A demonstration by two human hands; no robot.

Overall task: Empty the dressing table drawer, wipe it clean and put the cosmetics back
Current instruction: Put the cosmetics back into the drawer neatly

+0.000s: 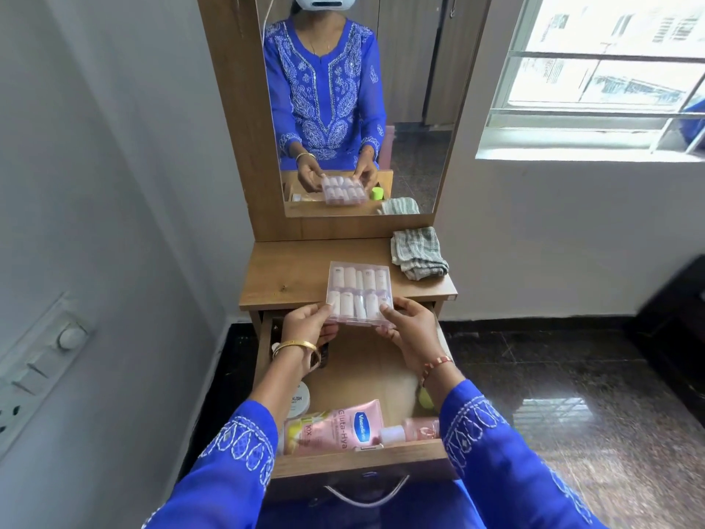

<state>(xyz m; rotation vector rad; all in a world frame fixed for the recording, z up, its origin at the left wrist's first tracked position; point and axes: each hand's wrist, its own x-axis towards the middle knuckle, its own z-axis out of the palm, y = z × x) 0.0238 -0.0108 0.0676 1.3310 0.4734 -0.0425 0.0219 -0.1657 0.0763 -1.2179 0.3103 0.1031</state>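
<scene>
- Both hands grip one clear plastic box of small white tubes point(358, 292): the left hand point(305, 330) pinches its near left corner, thumb on top, and the right hand point(410, 330) pinches its near right corner in the same way.
- That box is held tilted over the front edge of the wooden bench point(282, 276), above the far end of the open wooden drawer point(362, 461), and touches neither.
- Inside the drawer, toward its near end, a pink Vaseline tube point(335, 427) lies flat, with a small pink bottle with a clear cap point(414, 431) just right of it.
- A white round jar with a printed lid point(299, 400) sits against the drawer's left wall, partly hidden by the left arm.
- A folded grey-and-white striped cloth point(419, 253) rests on the bench behind the drawer, at the right edge.
- A tall wood-framed mirror point(412, 108) stands at the back of the bench, beyond the drawer, and reflects the person and the box.
</scene>
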